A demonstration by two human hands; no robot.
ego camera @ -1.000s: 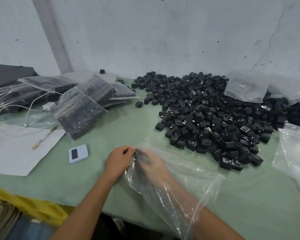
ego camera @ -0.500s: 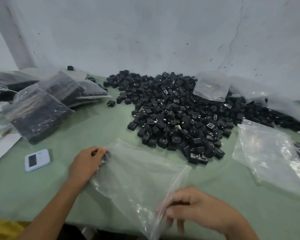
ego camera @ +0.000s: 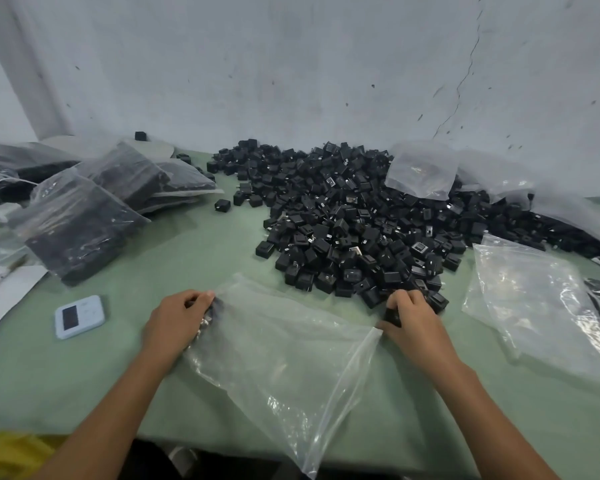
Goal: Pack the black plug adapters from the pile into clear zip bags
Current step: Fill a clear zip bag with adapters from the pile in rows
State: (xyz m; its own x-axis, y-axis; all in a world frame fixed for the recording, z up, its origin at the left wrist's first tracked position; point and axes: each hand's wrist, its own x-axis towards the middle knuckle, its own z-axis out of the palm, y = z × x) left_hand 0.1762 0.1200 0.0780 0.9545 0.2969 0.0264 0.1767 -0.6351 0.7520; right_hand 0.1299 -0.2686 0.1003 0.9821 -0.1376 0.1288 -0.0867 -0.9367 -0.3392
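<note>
- A person is working at a table [ego camera: 94, 382] covered in pale green cloth, seen from their own head looking down on 2 bare hands.
- The left hand [ego camera: 177, 322] is pinching the left corner of a large, thin clear zip bag [ego camera: 284, 362], its fingers curled tight on the plastic.
- The bag is lying flat on the table between the hands and looks nearly empty. A few dark shapes are bunching by those fingers.
- The right hand [ego camera: 413, 318] is digging into the near edge of the pile of small, boxy black plug adapters [ego camera: 354, 216]. Its fingers are clamping around a few of them, just beside the bag's right corner.
- The step in hand appears to be grabbing adapters to load, with this bag barely started.
- The next move is calling for the adapters to go to the bag's mouth while the left hand is steadying it. I cannot tell for certain which edge is the mouth.
- Counts: 1 bag being filled, at least 4 filled clear bags of dark adapters [ego camera: 73, 226] piled at the left, and at least 3 empty clear bags [ego camera: 534, 306] at the right and on the pile.
- The loose adapters are far too many to count. 1 stray adapter [ego camera: 222, 204] is lying apart, between the pile and the filled bags.
- 1 small white device with a dark screen [ego camera: 78, 317] is lying near the left hand.
</note>
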